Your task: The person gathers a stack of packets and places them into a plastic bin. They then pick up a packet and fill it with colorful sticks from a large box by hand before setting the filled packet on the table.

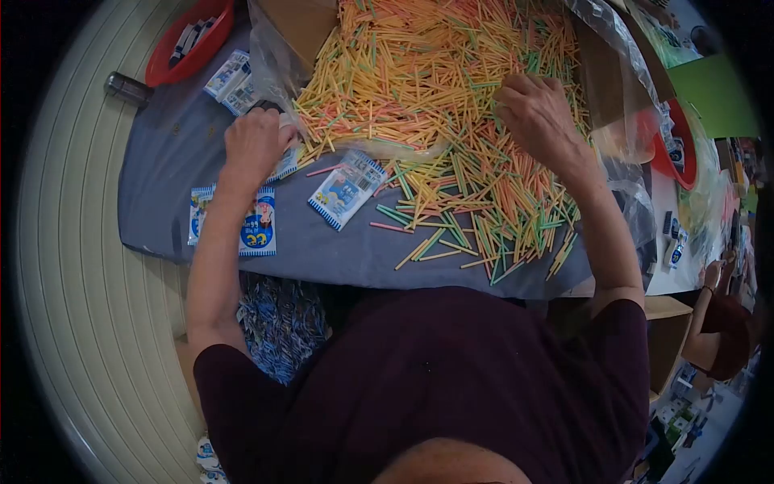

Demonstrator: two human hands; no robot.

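A big heap of thin pastel sticks, yellow, orange, pink and green, spills from a plastic-lined cardboard box onto the grey cloth. My right hand rests over the right part of the heap, its fingers curled; whatever is in them is hidden. On the left, my left hand is closed beside the plastic liner, with its grip hidden from view. A blue and white printed packet lies at the heap's front edge. Further packets lie under my left wrist, and others lie beyond that hand.
A red bowl with packets stands at the back left, beside a dark cylinder. Another red bowl is on the right. Grey cloth covers the table. Another person's arm shows at far right, near an open cardboard box.
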